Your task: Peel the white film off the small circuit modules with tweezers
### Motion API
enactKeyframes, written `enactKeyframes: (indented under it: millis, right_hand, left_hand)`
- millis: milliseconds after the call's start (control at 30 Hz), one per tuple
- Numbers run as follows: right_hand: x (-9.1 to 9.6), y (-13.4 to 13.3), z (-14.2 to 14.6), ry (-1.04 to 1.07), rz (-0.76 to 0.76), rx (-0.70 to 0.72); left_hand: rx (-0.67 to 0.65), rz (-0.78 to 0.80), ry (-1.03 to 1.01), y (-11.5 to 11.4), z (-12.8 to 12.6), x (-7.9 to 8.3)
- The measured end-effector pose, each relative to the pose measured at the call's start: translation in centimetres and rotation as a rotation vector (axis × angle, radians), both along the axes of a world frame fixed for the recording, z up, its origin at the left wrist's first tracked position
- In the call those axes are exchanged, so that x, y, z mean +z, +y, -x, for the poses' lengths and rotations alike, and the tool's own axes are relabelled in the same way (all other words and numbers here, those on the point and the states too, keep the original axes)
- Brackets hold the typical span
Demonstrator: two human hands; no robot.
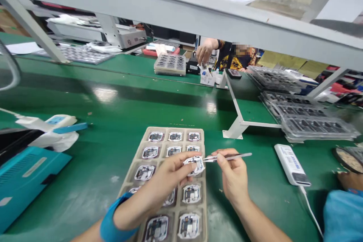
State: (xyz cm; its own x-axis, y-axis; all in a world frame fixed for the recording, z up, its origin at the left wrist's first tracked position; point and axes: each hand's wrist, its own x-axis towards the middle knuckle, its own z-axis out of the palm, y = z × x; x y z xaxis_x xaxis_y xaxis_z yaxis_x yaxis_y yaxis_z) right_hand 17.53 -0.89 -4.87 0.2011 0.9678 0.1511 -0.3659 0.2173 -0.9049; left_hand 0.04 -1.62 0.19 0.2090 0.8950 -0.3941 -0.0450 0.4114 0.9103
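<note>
Between the thumb and fingers of my left hand (pixel 176 168) is a small white-framed electronic module (pixel 197 165), raised over a tray. My right hand (pixel 234 174) pinches metal tweezers (pixel 234 156), whose tips reach the module's right edge. Whether the tips grip anything is too small to tell. Below lies the beige compartment tray (pixel 206 181), with similar modules sitting in its pockets, such as one module (pixel 189 226) at the near right. My left forearm and hand cover some of the pockets. A blue band (pixel 113 215) circles my left wrist.
At left are a teal box (pixel 25 185) and a white cable plug. A white handheld device (pixel 292 164) with a cable lies right. A small raised stand (pixel 252 113) and stacked clear trays (pixel 314 121) are beyond. Co-workers' hands show at the back and far right. A shelf beam crosses above.
</note>
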Motion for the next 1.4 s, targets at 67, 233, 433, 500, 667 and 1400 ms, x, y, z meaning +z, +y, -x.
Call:
enactKeyframes:
  millis: [67,233,433,500,667,1400]
  right_hand:
    - [0.0,0.0,0.0,-0.023,0.000,0.006]
    - [-0.5,-0.3,0.4,-0.101,-0.035,0.023]
    - [-0.8,-0.2,0.7,-0.112,-0.005,0.038]
    - [-0.8,-0.2,0.8,-0.096,0.015,0.049]
    - [-0.7,-0.3,0.9,-0.087,0.012,0.084]
    - [0.4,-0.6,0.5,-0.428,-0.492,0.040]
  left_hand:
    - [0.007,0.015,-0.044,0.2,-0.6,-0.2]
    - [0.010,0.010,-0.048,-0.1,-0.8,-0.7]
    - [0.049,0.046,-0.079,-0.2,-1.0,-1.5]
    - [0.065,0.058,-0.100,-0.2,-1.2,-1.8]
    - [0.091,0.084,-0.115,-0.2,-1.3,-1.7]
    - [0.060,0.091,-0.049,-0.4,-0.2,-1.7]
